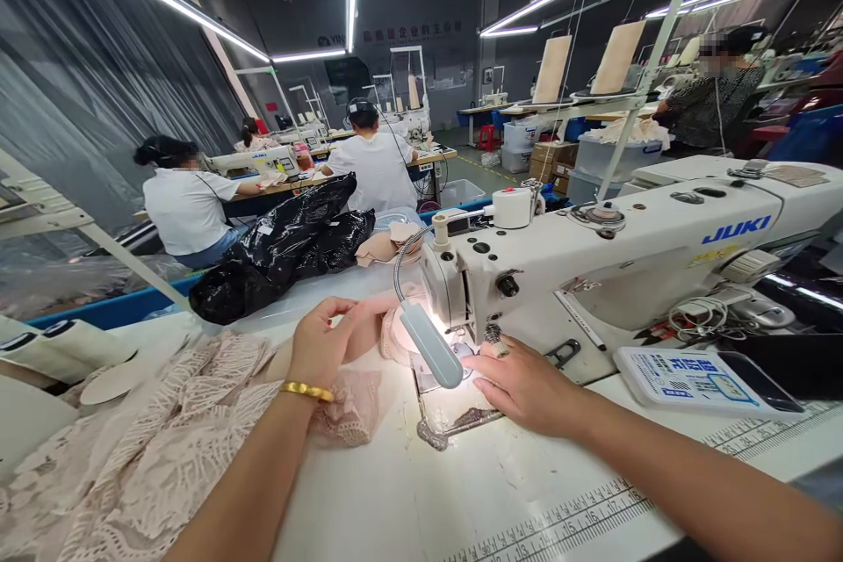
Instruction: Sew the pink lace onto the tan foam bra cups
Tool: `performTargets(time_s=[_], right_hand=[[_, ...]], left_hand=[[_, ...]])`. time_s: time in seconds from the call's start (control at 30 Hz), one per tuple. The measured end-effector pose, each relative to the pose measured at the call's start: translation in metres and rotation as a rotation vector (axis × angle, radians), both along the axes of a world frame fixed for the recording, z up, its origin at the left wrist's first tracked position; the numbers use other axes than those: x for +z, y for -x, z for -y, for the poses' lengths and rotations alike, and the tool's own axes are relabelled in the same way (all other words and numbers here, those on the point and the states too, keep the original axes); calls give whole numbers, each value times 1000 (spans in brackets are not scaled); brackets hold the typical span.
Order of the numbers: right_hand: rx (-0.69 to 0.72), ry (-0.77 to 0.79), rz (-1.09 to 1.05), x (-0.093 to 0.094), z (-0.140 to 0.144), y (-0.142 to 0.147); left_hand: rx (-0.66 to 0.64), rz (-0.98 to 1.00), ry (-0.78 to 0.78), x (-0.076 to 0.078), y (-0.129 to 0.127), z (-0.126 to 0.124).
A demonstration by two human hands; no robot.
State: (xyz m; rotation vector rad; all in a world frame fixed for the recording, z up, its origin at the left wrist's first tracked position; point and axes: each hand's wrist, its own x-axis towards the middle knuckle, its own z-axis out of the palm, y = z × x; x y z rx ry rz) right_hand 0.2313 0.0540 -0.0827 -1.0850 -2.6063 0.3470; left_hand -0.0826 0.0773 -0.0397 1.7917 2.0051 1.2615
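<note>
A heap of pale pink lace fabric [151,448] is lying unsewn toward the left edge of the white sewing table [421,492]. The left hand [320,349], gold bangle at the wrist, is lying open, fingers curled, pinning a pink lace piece [388,335] just left of the needle. The white JUKI sewing machine [593,259] is lighting the plate. The right hand [523,386] is resting flat and open beside the presser foot. Judgement: stitching is underway; most of the lace is waiting.

Lace [158,448] left of sewing machine [632,255]; bag [290,246] behind.
</note>
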Motion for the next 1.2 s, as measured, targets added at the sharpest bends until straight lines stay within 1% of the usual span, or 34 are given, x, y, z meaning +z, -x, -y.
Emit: performTargets(time_s=[0.1,0.17,0.2,0.23,0.27,0.3,0.33,0.4,0.43,0.47,0.5,0.6,0.77,0.87,0.97,1.07,1.13,1.2], right_hand=[[5,-13,-13,0,0,0],[7,-25,-30,0,0,-1],[8,-29,-36,0,0,-1],[9,-31,-41,-1,0,-1],[12,-32,-44,-1,0,-2],[16,-33,-46,-1,0,-2],[20,-33,-48,-1,0,-2],[25,-33,-47,-1,0,-3],[24,-32,-44,-1,0,-3],[22,-31,-42,-2,-1,-3],[21,-28,-39,-2,-1,-3],[18,-15,-38,-3,-2,-3],[17,-33,-32,-6,-3,-3],[16,-36,-21,-7,-3,-4],[14,-33,-17,-6,-3,-4],[13,-28,-10,-4,-2,-3],[12,-24,-6,-3,-1,-3],[15,-11,-3,-1,0,-3]], left_hand=[[44,76,-155,6,7,5],[115,92,-288,11,4,12],[134,73,-359,14,1,18],[111,16,-426,16,-5,24],[34,-79,-472,17,-12,31],[-99,-208,-480,17,-21,38],[-271,-356,-446,15,-31,45],[-592,-601,-263,9,-52,56],[-682,-659,-163,5,-61,60],[-743,-689,-85,1,-69,62],[-774,-695,-41,-2,-76,63],[-787,-634,-47,-8,-90,62],[-695,-470,-77,-8,-101,59],[-695,-484,-110,-11,-104,58],[-692,-537,-160,-17,-102,57],[-634,-580,-177,-26,-95,53],[-557,-578,-156,-31,-90,50],[-512,-574,-69,-34,-86,47]])
